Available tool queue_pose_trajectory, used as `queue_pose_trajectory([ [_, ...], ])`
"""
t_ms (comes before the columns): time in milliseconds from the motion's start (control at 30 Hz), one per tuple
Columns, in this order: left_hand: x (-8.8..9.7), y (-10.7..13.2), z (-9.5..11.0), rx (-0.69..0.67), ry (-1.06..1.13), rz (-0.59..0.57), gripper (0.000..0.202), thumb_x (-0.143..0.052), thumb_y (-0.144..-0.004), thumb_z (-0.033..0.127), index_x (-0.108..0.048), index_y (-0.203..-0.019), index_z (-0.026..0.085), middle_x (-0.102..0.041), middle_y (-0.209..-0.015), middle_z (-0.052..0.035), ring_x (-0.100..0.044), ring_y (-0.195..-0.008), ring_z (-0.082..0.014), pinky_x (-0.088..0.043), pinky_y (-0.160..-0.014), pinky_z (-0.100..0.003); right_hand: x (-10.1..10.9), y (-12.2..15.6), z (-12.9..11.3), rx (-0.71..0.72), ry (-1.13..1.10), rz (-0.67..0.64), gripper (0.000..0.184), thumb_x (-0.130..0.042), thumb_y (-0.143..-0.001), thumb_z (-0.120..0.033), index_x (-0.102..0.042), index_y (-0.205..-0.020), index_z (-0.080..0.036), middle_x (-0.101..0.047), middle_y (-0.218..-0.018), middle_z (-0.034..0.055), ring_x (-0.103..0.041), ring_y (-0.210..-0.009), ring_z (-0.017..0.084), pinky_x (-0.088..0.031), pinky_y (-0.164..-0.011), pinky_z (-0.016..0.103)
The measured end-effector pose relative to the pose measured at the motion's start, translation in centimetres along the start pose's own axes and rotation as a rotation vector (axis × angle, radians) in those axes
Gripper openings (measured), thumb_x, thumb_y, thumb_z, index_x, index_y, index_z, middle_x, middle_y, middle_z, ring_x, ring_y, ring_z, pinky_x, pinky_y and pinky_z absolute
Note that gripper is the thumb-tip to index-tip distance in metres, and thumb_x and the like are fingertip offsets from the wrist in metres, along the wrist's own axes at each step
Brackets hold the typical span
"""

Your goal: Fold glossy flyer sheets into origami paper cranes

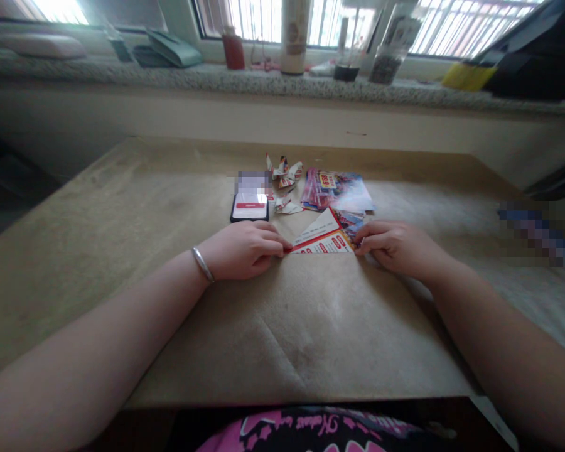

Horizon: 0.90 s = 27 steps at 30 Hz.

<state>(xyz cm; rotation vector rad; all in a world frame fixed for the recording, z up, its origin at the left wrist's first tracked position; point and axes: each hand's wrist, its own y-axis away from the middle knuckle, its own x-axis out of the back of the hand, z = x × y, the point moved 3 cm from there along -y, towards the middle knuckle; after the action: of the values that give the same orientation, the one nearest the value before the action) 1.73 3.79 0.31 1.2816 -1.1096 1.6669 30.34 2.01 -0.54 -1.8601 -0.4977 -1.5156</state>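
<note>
A printed flyer, folded along a diagonal into a triangle with a strip of coloured print at its right, lies on the table in front of me. My left hand, with a silver bangle at the wrist, pinches its left corner. At the right end, my right hand grips the edge of the same flyer between thumb and fingers. Just behind it is a stack of colourful flyers. Folded paper figures made of similar print sit to the left of that stack.
A phone with a lit screen lies beyond my left hand. The tan table reaches to the wall. On the stone windowsill stand bottles, a red container and a dark bag. A blurred patch lies at the right.
</note>
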Motion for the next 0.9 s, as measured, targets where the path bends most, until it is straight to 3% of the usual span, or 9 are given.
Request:
queue_pose_trajectory([
  [333, 0.1, 0.2, -0.3, -0.005, 0.019, 0.002, 0.027, -0.048, -0.08, 0.01, -0.068, -0.095, 0.02, -0.069, -0.114, 0.0005, -0.062, -0.103, -0.0195, -0.054, -0.088, -0.033, 0.1, 0.1, 0.3, 0.004, 0.012, -0.051, 0.034, -0.044, -0.077, -0.008, -0.074, -0.074, -0.023, -0.074, -0.094, 0.0007, -0.069, -0.083, 0.02, -0.05, -0.073, 0.031],
  [667, 0.0, 0.1, -0.1, 0.04, -0.007, -0.014, 0.022, -0.047, -0.079, 0.012, -0.066, -0.09, 0.018, -0.069, -0.107, -0.006, -0.062, -0.099, -0.0188, -0.053, -0.086, -0.03, 0.3, 0.0, 0.0, 0.022, 0.056, -0.049, 0.03, -0.045, -0.076, -0.007, -0.071, -0.071, -0.022, -0.074, -0.091, 0.0004, -0.068, -0.08, 0.018, -0.048, -0.07, 0.028],
  [767, -0.2, -0.1, 0.0, 0.051, -0.034, 0.011, 0.024, -0.046, -0.084, 0.016, -0.066, -0.098, 0.018, -0.068, -0.102, -0.0077, -0.061, -0.095, -0.0184, -0.052, -0.083, -0.029, 0.2, -0.1, -0.1, -0.049, 0.072, -0.033, 0.027, -0.046, -0.076, -0.009, -0.07, -0.07, -0.021, -0.074, -0.086, 0.0014, -0.067, -0.077, 0.018, -0.047, -0.069, 0.028],
  [900, -0.8, -0.7, 0.5, 0.016, -0.089, 0.029, 0.03, -0.046, -0.091, 0.023, -0.063, -0.116, 0.023, -0.065, -0.109, -0.0069, -0.057, -0.097, -0.0196, -0.049, -0.084, -0.032, -0.1, -0.6, -0.7, -0.188, 0.144, 0.02, 0.025, -0.047, -0.08, -0.017, -0.071, -0.08, -0.022, -0.072, -0.084, 0.004, -0.065, -0.073, 0.019, -0.045, -0.064, 0.029],
])
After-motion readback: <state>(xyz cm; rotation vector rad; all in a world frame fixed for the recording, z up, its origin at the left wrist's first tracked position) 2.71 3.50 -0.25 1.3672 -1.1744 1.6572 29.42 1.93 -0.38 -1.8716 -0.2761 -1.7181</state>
